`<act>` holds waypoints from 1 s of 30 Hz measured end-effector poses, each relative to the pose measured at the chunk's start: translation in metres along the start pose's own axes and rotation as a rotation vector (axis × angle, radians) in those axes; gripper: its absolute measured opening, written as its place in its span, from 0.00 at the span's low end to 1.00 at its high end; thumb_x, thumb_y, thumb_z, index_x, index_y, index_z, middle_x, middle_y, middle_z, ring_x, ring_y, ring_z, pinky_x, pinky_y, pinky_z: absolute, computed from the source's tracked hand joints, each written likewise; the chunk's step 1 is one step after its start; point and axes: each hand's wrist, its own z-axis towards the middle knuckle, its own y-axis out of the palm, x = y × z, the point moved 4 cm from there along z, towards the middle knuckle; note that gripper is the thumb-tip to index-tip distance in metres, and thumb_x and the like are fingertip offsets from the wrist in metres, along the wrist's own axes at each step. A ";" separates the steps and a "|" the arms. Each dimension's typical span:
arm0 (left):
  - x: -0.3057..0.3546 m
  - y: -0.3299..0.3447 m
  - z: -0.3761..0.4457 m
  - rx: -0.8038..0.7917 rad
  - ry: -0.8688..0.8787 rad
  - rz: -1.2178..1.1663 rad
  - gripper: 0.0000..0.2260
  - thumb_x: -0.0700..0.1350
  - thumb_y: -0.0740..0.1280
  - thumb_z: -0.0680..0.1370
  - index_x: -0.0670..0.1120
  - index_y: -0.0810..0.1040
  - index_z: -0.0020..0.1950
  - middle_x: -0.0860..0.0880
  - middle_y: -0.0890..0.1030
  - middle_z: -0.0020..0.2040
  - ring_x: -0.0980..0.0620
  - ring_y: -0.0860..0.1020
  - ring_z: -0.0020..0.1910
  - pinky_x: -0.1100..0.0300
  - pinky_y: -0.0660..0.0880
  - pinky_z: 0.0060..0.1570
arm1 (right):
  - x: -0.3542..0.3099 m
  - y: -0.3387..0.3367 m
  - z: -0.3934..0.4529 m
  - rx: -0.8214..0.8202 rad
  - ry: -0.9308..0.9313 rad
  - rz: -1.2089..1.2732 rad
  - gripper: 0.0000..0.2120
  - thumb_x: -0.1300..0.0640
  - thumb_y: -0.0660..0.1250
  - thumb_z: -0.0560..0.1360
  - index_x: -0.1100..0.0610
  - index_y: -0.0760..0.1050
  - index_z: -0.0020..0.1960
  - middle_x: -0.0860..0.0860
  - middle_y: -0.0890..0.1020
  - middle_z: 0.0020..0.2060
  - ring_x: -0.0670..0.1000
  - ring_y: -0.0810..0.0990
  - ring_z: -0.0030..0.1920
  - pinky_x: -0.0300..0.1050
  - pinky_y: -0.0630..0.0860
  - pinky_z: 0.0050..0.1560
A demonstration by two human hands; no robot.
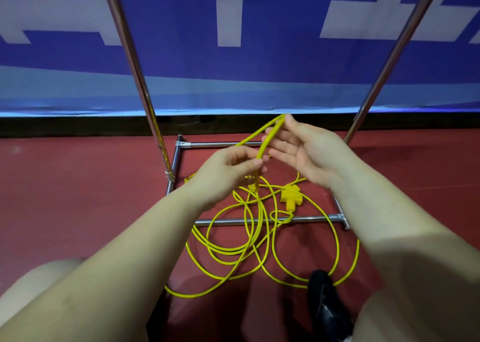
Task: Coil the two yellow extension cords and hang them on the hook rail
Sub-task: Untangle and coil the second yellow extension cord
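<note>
A yellow extension cord (259, 245) lies in loose tangled loops on the red floor, draped over the rack's lower bar. Its yellow socket block (290, 195) rests among the loops. My left hand (228, 171) pinches a raised strand of the cord between thumb and fingers. My right hand (304, 149) is held palm up, and its fingertips hold the top of the folded strand (270, 131). I cannot tell the two cords apart in the tangle. No hook rail is in view.
A chrome rack frame stands ahead, with two slanted uprights (145, 100) (384, 63) and base bars (233, 221) on the floor. A blue and white banner (233, 55) hangs behind it. A black shoe (324, 297) sits near the cord's front loop; my knees show below.
</note>
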 end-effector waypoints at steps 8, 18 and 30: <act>0.008 -0.029 0.006 0.309 -0.033 -0.378 0.07 0.40 0.59 0.81 0.45 0.76 0.47 0.51 0.78 0.36 0.60 0.78 0.31 0.64 0.78 0.32 | 0.033 0.010 -0.008 -0.310 -0.022 -0.947 0.10 0.60 0.71 0.71 0.55 0.75 0.52 0.50 0.81 0.44 0.43 0.79 0.42 0.38 0.76 0.51; -0.001 -0.015 0.006 0.049 -0.115 -0.291 0.11 0.44 0.59 0.80 0.46 0.75 0.60 0.48 0.82 0.51 0.52 0.80 0.50 0.59 0.74 0.55 | 0.009 0.012 -0.008 -0.108 -0.062 -0.444 0.04 0.59 0.63 0.77 0.55 0.73 0.44 0.48 0.81 0.32 0.43 0.81 0.29 0.36 0.78 0.32; 0.005 -0.013 0.004 0.172 -0.039 -0.294 0.07 0.39 0.59 0.81 0.45 0.75 0.46 0.52 0.81 0.33 0.58 0.82 0.33 0.64 0.79 0.33 | 0.010 0.001 -0.005 -0.132 -0.017 -0.488 0.05 0.53 0.65 0.75 0.50 0.73 0.51 0.48 0.81 0.47 0.47 0.80 0.51 0.45 0.75 0.55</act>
